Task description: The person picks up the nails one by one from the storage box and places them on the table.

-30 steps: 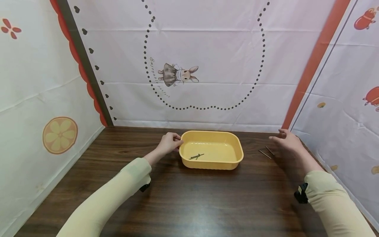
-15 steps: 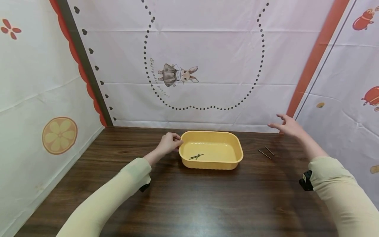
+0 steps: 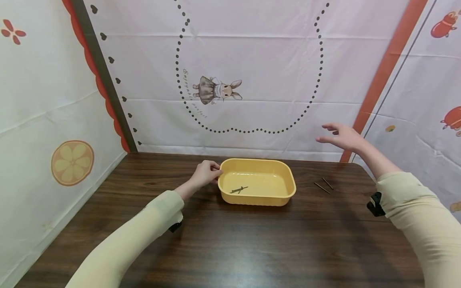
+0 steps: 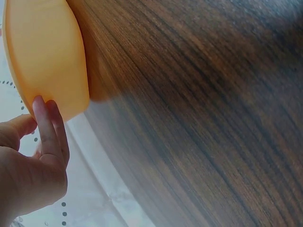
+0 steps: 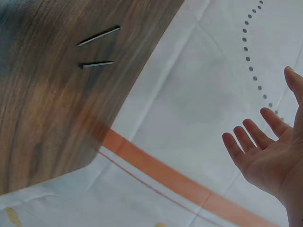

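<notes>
A yellow rectangular plastic basin (image 3: pixel 257 201) stands near the back of the table. My left hand (image 3: pixel 204 175) pinches its left rim between thumb and fingers; in the left wrist view those fingers (image 4: pixel 47 127) lie against the outer wall. Several dark nails (image 3: pixel 239 190) lie crossed inside the basin, toward its left front. To the basin's right, two more nails, one longer nail (image 5: pixel 98 36) and one shorter nail (image 5: pixel 96 64), lie apart on the wood. Above and behind them my right hand (image 3: pixel 342 137) hovers with fingers spread loosely, holding nothing.
The dark wooden table (image 3: pixel 230 244) ends at a printed white cloth (image 3: pixel 252 116) hung along the back. More cloth hangs at the left and right sides. A small black device (image 3: pixel 376 204) sits at the right wrist.
My right hand has risen away from the two loose nails, up and back over the table's far edge. My left hand, the basin and the nails have stayed put.
</notes>
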`<state>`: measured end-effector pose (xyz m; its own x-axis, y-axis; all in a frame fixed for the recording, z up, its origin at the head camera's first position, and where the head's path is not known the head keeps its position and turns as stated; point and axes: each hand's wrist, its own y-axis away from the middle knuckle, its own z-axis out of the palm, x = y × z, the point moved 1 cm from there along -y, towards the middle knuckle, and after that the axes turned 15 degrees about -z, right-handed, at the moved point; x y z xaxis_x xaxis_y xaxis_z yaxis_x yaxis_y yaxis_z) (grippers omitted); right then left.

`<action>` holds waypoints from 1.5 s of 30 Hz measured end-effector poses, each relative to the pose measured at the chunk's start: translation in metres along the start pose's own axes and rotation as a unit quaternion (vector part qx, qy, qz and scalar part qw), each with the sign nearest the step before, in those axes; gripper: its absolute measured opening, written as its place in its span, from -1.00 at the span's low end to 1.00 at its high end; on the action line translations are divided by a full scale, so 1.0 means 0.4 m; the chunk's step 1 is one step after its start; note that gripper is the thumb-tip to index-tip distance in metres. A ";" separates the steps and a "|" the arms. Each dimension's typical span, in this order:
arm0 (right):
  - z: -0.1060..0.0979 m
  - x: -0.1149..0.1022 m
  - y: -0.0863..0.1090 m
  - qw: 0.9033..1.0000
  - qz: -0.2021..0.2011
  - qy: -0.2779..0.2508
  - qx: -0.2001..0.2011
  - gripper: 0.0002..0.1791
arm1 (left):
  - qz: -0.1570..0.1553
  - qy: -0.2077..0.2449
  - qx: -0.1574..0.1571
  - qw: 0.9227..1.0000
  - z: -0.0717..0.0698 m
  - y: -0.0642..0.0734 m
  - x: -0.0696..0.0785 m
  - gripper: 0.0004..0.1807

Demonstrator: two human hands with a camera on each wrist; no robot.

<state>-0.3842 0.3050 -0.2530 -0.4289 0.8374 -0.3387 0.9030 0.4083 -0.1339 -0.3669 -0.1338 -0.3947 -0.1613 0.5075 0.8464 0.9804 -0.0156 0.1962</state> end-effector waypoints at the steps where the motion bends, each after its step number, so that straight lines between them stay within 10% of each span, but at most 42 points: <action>1: 0.000 -0.007 -0.007 1.000 -0.007 0.001 -0.002 -0.06 | -0.001 0.000 -0.001 1.000 0.000 -0.001 0.000 -0.74; 27: 0.047 -0.164 -0.121 0.988 -0.133 0.049 -0.061 -0.35 | -0.004 0.000 -0.004 1.000 -0.003 0.001 0.008 -0.71; 45: 0.172 -0.280 -0.173 0.970 -0.224 0.011 -0.096 -0.53 | -0.006 -0.006 -0.003 1.000 -0.003 0.003 0.007 -0.72</action>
<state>-0.3966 0.1580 -0.2700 -0.7791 0.5673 -0.2666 0.6055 0.7912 -0.0861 -0.3663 -0.1334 -0.3915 -0.1719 0.5177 0.8381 0.9776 -0.0152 0.2099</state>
